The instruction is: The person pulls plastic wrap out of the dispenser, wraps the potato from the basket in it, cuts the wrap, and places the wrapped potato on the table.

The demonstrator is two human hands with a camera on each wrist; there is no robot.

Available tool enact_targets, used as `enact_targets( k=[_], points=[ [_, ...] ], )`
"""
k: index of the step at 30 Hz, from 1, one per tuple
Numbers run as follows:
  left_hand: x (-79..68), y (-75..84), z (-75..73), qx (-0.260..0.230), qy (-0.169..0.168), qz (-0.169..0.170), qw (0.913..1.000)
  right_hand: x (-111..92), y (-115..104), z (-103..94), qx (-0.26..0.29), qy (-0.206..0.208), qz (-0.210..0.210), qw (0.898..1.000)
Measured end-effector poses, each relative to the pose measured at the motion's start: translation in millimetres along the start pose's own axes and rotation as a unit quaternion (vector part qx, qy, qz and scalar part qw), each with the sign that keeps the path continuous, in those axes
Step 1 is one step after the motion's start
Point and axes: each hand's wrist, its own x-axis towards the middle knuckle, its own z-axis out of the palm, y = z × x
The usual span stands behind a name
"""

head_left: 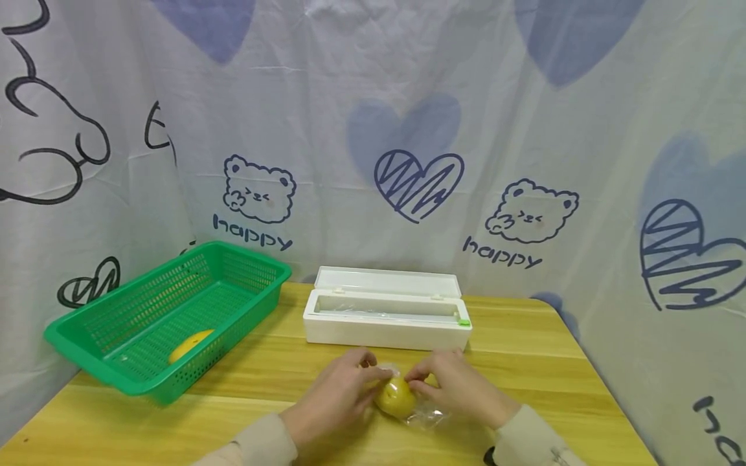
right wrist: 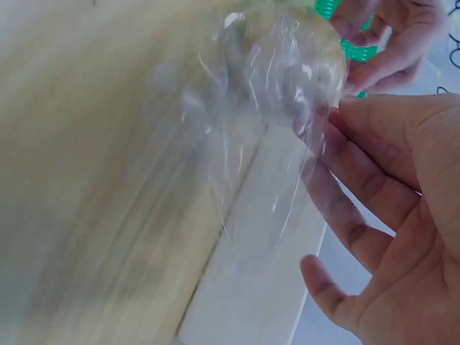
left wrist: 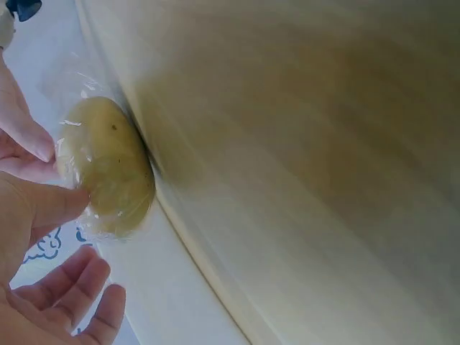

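A yellow potato (head_left: 397,397), wrapped in clear cling film (right wrist: 277,79), is between the two hands over the table. My left hand (head_left: 340,393) holds it from the left, the thumb against the film-covered side in the left wrist view; where its index finger presses is hidden there. My right hand (head_left: 457,386) pinches the film between thumb and index finger at the potato's right side. Loose film hangs from the potato in the right wrist view. Behind the hands stands a white cling film box (head_left: 387,331), lid raised, with film inside.
A green plastic basket (head_left: 265,285) stands on the left of the wooden table (head_left: 524,369), another yellow item (head_left: 189,345) lying inside it. A printed white curtain (head_left: 326,213) hangs behind the table. The box has a small green piece (head_left: 463,322) at its right end.
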Motion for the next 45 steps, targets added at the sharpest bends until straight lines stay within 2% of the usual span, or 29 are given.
enact_targets(
  k=[6,10,13,16,19,25,31,34,39,45],
  points=[
    [0.0,0.1,-0.7,-0.042,-0.036,-0.003,0.9985,-5,4,-0.8,0.076,-0.029,0.011,0.997],
    [-0.5,1.1,-3.6,-0.06,-0.078,-0.005,0.9951,-8,6,2.8,0.103,-0.026,0.028,0.994],
    [-0.8,1.2,-5.2,-0.074,-0.095,-0.007,0.9928,-9,6,7.1,0.119,-0.024,0.05,0.991],
    [-1.4,0.4,-5.5,-0.089,-0.096,-0.01,0.9913,-9,4,11.2,0.137,-0.021,0.065,0.988],
    [-1.8,-2.1,-4.3,-0.104,-0.089,-0.012,0.9905,-9,3,14.5,0.146,-0.009,0.062,0.987],
    [1.2,-11.4,-0.7,-0.13,-0.07,-0.024,0.9888,-3,3,21.9,0.125,0.027,0.04,0.991],
    [6.4,-20.7,1.2,-0.116,-0.06,-0.022,0.9912,4,5,29.1,0.075,0.047,0.043,0.995],
    [6.8,-23.5,1.6,-0.111,-0.069,-0.025,0.991,5,7,31.3,0.063,0.05,0.045,0.996],
    [6.3,-23.6,-0.1,-0.105,-0.082,-0.044,0.9901,2,8,29.9,0.065,0.056,0.053,0.995],
    [4.6,-20.5,-5.2,-0.099,-0.08,-0.054,0.9904,-6,5,19.8,0.082,0.061,0.066,0.993]
  ],
)
